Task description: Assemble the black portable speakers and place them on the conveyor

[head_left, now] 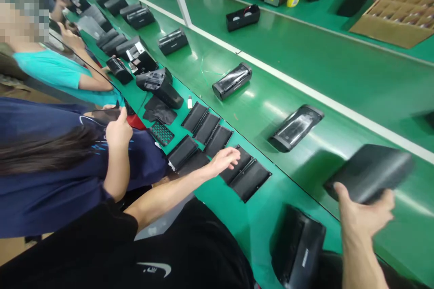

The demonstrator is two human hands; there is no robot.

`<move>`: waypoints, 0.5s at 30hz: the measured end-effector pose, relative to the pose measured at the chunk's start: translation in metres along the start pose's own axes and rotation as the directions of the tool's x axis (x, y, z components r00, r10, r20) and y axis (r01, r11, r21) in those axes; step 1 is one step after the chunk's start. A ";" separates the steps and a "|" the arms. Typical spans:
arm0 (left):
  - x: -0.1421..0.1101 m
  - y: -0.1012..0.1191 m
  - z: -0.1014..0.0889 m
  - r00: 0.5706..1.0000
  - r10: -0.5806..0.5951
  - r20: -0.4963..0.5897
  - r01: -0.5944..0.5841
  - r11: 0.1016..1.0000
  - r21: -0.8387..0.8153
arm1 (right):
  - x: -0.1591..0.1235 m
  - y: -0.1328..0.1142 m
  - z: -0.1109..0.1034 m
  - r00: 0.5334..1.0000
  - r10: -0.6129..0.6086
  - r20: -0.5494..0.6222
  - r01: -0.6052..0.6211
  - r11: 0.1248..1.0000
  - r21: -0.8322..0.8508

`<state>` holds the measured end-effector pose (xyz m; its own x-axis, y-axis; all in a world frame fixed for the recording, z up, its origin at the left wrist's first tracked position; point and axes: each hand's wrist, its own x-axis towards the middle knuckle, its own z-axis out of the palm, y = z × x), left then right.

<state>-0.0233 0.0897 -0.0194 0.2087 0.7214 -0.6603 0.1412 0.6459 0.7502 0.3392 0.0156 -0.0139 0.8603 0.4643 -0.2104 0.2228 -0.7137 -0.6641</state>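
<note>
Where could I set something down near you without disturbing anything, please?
The green bench is bare between the flat black panels and the housing with white lettering. The belt is bare between the two nearest glossy units. Beyond the panels, the bench is crowded with black parts.

Seven black panels (251, 179) (some partly hidden), one cardboard tray (379, 34).

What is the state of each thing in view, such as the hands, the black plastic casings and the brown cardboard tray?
Left hand: empty, fingers loosely curled
Right hand: gripping a large black plastic casing
Large black plastic casing: held, tilted
Thin rectangular black panels: lying flat
Small black casing with round white parts: open side up
Brown cardboard tray: uncovered, filled
</note>
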 end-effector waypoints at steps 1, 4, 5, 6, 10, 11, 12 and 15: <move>-0.003 -0.007 -0.001 1.000 -0.022 0.003 0.022 1.000 -0.009 | 0.022 -0.001 0.011 0.996 0.061 -0.060 -0.068 0.990 -0.125; -0.014 -0.026 0.001 0.998 -0.063 -0.009 0.063 0.997 -0.050 | 0.068 -0.001 0.029 0.959 0.251 -0.129 -0.278 0.919 -0.281; -0.017 -0.030 0.002 0.997 -0.071 -0.013 0.070 0.996 -0.064 | 0.074 -0.001 0.030 0.948 0.295 -0.121 -0.318 0.902 -0.292; -0.020 -0.034 0.003 0.997 -0.076 -0.014 0.075 0.994 -0.074 | 0.074 -0.002 0.030 0.943 0.313 -0.114 -0.333 0.895 -0.298; -0.023 -0.039 0.011 0.996 -0.083 -0.011 0.082 0.993 -0.090 | 0.008 0.002 0.025 0.991 -0.042 -0.129 0.007 0.966 -0.260; -0.022 -0.039 0.014 0.996 -0.084 -0.008 0.083 0.992 -0.091 | -0.023 0.006 0.028 0.987 -0.162 -0.009 0.157 0.967 -0.201; -0.021 -0.039 0.016 0.997 -0.083 -0.006 0.082 0.992 -0.095 | -0.057 0.013 0.034 0.971 -0.139 0.197 0.164 0.980 -0.117; -0.016 -0.038 0.022 0.997 -0.076 0.015 0.077 0.989 -0.125 | -0.150 0.042 0.065 0.856 0.034 0.517 0.024 0.994 -0.105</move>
<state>-0.0105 0.0482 -0.0361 0.2116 0.6666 -0.7148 0.0344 0.7258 0.6871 0.1897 -0.0503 -0.0567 0.5068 0.6438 -0.5733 0.2902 -0.7536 -0.5898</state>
